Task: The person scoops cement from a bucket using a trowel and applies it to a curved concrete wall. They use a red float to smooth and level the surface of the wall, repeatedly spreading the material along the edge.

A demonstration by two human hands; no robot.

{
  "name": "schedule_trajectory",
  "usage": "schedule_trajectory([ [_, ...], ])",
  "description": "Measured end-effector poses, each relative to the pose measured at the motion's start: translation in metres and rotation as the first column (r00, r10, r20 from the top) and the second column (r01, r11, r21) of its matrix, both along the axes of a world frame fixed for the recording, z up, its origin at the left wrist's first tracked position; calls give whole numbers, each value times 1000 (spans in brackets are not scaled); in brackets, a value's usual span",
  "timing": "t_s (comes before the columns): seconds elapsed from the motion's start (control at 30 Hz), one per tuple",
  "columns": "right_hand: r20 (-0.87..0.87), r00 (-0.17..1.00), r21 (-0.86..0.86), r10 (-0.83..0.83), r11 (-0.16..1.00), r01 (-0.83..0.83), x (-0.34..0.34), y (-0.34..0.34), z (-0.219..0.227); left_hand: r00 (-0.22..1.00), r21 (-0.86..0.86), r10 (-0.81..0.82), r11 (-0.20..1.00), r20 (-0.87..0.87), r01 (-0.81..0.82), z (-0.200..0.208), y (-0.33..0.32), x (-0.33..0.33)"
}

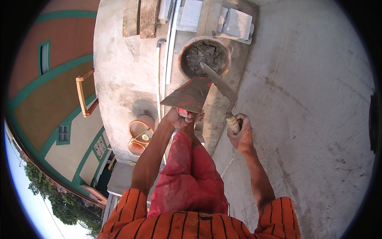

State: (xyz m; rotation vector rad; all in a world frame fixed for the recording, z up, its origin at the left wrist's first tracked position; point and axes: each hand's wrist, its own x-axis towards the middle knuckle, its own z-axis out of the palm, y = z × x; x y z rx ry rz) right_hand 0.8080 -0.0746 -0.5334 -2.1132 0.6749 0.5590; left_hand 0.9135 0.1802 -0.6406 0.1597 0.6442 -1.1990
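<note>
My left hand (180,119) is closed around the red handle of a plastering float (188,95), whose flat grey plate is held out in front of my legs. In my right hand (242,137) is a pointed trowel (223,87), gripped by its worn pale handle. The trowel's blade is smeared with grey mortar and its tip reaches over a bucket (227,71). Wet grey mortar (203,55) lies in this bucket, just beyond the float. The float's far edge overlaps the bucket's near rim in the picture.
Wooden planks (148,18) and white blocks (237,24) lie at the far side. A long metal straightedge (170,44) runs left of the mortar bucket. Orange buckets (142,124) stand at the left. A wide grey plastered surface (310,99) fills the right.
</note>
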Motion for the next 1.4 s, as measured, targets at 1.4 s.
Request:
schedule_trajectory([
  [1.4,-50,914,82,403,914,-398,-3,10,-32,937,227,-295,941,188,250,-67,56,7],
])
